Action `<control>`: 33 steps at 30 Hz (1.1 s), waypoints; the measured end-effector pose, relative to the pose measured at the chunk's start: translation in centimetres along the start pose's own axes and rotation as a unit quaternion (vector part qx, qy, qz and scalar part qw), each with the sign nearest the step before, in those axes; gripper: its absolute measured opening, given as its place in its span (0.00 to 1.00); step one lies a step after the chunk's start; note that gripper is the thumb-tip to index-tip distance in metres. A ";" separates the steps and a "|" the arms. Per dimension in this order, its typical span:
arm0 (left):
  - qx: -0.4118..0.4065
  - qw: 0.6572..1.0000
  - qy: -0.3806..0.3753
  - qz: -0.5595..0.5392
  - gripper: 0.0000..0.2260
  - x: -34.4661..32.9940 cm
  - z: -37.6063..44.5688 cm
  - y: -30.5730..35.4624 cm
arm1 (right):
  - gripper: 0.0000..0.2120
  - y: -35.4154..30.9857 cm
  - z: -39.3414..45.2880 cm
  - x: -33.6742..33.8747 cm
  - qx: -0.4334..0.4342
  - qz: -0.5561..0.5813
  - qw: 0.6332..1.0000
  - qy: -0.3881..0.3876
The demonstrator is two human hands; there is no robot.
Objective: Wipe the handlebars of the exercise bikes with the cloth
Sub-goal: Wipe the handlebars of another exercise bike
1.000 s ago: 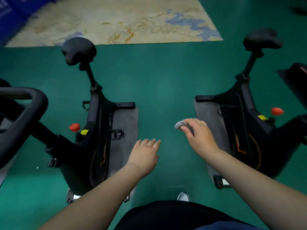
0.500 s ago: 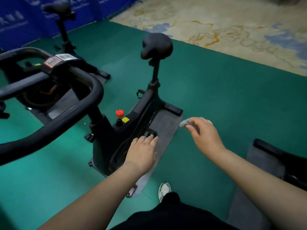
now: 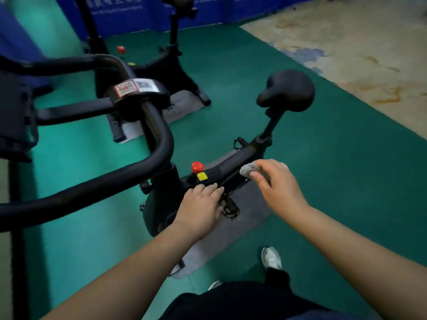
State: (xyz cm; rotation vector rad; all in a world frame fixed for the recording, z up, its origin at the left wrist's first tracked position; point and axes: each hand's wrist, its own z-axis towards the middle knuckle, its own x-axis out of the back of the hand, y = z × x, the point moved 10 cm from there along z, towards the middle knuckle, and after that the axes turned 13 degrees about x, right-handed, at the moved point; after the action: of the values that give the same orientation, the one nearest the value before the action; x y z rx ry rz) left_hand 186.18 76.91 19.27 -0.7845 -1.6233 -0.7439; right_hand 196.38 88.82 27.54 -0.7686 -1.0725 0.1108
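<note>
A: Head view: the right hand (image 3: pixel 278 183) pinches a small bunched grey cloth (image 3: pixel 249 170) between thumb and fingers, held in the air above the bike frame (image 3: pixel 233 162), near the red knob (image 3: pixel 197 166). The left hand (image 3: pixel 200 205) is flat, fingers straight and together, holding nothing, over the pedal (image 3: pixel 228 207).

B: And the handlebars?

A: The handlebars (image 3: pixel 129 174) curve off to the left, well apart from both hands. The cloth touches none of it. No wiping is under way yet, by the look of it.

B: Risks from here?

A: Three, as judgement. The cloth is wadded small, so only a patch would meet the bar; long stretches could go unwiped unless it is opened out. The pinch is light, so dragging along a grippy bar could pull the cloth free and drop it to the green floor (image 3: pixel 323 158). And the reach runs leftward across the frame, so a forearm may knock the knob or the labelled centre pad (image 3: pixel 138 88).

B: Anything else?

A: A second bike (image 3: pixel 175 65) stands behind; its bars are partly out of view and could be missed.
</note>
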 end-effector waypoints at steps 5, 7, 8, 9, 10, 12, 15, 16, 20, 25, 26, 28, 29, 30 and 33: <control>0.152 0.986 0.047 -0.043 0.25 2.8 0.8 -3.5 | 0.07 -3.8 7.8 -1.2 0.160 0.047 0.985 -0.042; 0.218 0.973 0.062 -0.054 0.25 3.5 -0.1 -4.6 | 0.07 -6.1 10.1 -1.5 0.218 0.085 0.970 -0.063; 0.250 0.964 0.068 -0.060 0.24 3.7 -0.7 -5.2 | 0.07 -7.4 11.0 -1.5 0.245 0.105 0.961 -0.072; 0.282 0.954 0.073 -0.068 0.24 3.8 -1.5 -5.7 | 0.08 -8.6 11.7 -1.5 0.269 0.123 0.952 -0.080; 0.315 0.943 0.076 -0.076 0.24 3.9 -2.4 -6.2 | 0.09 -10.0 12.2 -1.6 0.292 0.142 0.941 -0.091; 0.378 0.918 0.085 -0.088 0.24 4.2 -4.5 -7.2 | 0.09 -12.9 12.6 -2.2 0.335 0.176 0.918 -0.116; 0.453 0.879 0.107 -0.097 0.24 5.5 -8.6 -8.4 | 0.11 -17.6 12.3 -3.2 0.380 0.237 0.882 -0.148; 0.471 0.868 0.124 -0.101 0.23 6.3 -10.0 -8.7 | 0.11 -19.0 12.1 -3.7 0.388 0.257 0.871 -0.158; 0.544 0.809 0.198 -0.103 0.21 9.6 -15.8 -10.6 | 0.09 -24.8 11.1 -5.1 0.423 0.326 0.823 -0.193; 0.610 0.736 0.258 -0.142 0.23 12.7 -21.3 -14.4 | 0.08 -30.9 10.1 -6.7 0.467 0.356 0.781 -0.214; 0.620 0.720 0.268 -0.158 0.23 13.1 -22.2 -15.1 | 0.07 -31.8 10.0 -7.1 0.470 0.361 0.776 -0.216; 0.632 0.690 0.297 -0.190 0.24 13.9 -23.9 -16.4 | 0.07 -33.4 9.9 -8.0 0.468 0.366 0.771 -0.229; 0.634 0.674 0.315 -0.211 0.25 14.4 -24.6 -17.1 | 0.08 -34.0 9.9 -8.5 0.466 0.367 0.769 -0.238; 0.635 0.656 0.336 -0.233 0.26 15.0 -25.3 -17.7 | 0.09 -34.6 9.9 -8.8 0.467 0.368 0.766 -0.244; 0.627 0.622 0.381 -0.275 0.28 17.0 -26.5 -19.1 | 0.09 -36.1 9.7 -9.2 0.486 0.366 0.758 -0.234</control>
State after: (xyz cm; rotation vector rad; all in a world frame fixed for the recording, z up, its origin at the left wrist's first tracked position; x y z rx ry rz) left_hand 183.03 46.23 39.38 0.9992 -1.1094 -0.1004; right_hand 173.92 63.04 45.26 -0.1305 -0.9275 1.4923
